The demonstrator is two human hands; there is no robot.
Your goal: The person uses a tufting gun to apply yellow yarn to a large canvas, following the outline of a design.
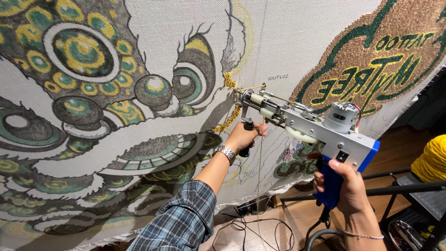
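The tufting gun (306,125) lies long-axis leftward, needle touching the stretched cloth (278,46), left hand (244,136) clenched on its front knob nearest the cloth, right hand (346,183) clenched on the blue rear grip

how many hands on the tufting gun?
2. Left hand grips the black front handle under the nose of the tufting gun; right hand holds the blue rear grip. No other hands in view.

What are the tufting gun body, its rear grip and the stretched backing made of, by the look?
Tufting gun body: likely aluminium, matte silver plates with visible screws. Rear grip, held by the right hand: probably moulded plastic, glossy blue. Backing cloth: woven fabric, pale grey, fine grid weave showing. Fibre type unclear.
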